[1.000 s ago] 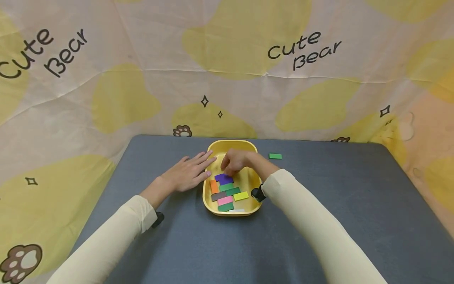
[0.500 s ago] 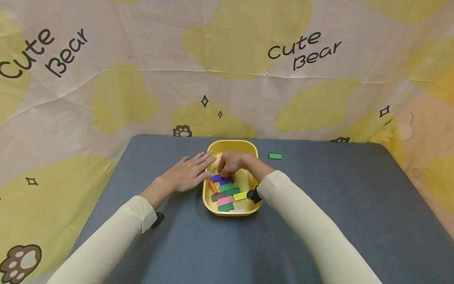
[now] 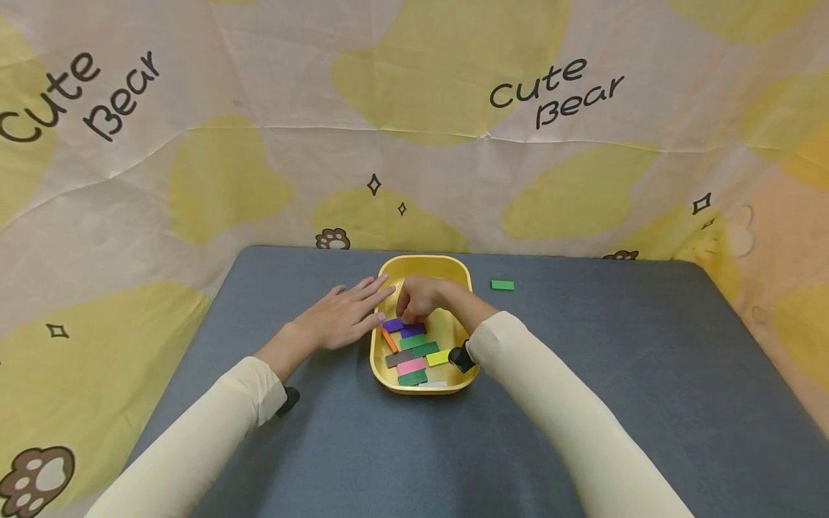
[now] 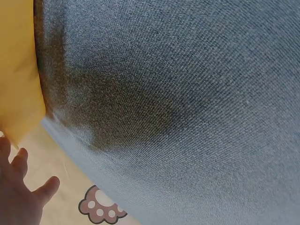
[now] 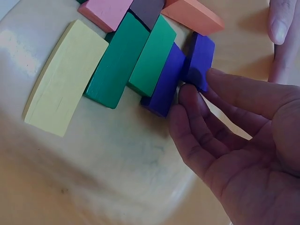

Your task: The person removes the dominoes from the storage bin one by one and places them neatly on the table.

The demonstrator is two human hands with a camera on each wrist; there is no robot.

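Note:
In the head view my right hand reaches into a yellow plastic tub. Its thumb and fingers pinch the end of a purple block, seen closely in the right wrist view. That block lies beside a second purple block and close to an orange block leaning by the tub's left wall. My left hand lies with spread, straight fingers over the tub's left rim. Further blocks lie flat in staggered rows: light green, dark green, grey-brown, pink and yellow.
A lone green block lies on the grey table, right of the tub. A second dark green block and a whitish block sit at the tub's near end. A printed cloth hangs behind the table.
My right hand has shifted slightly left with the purple block, which now sits left of the other purple one. The orange block has turned onto a slant. My left hand stayed put.

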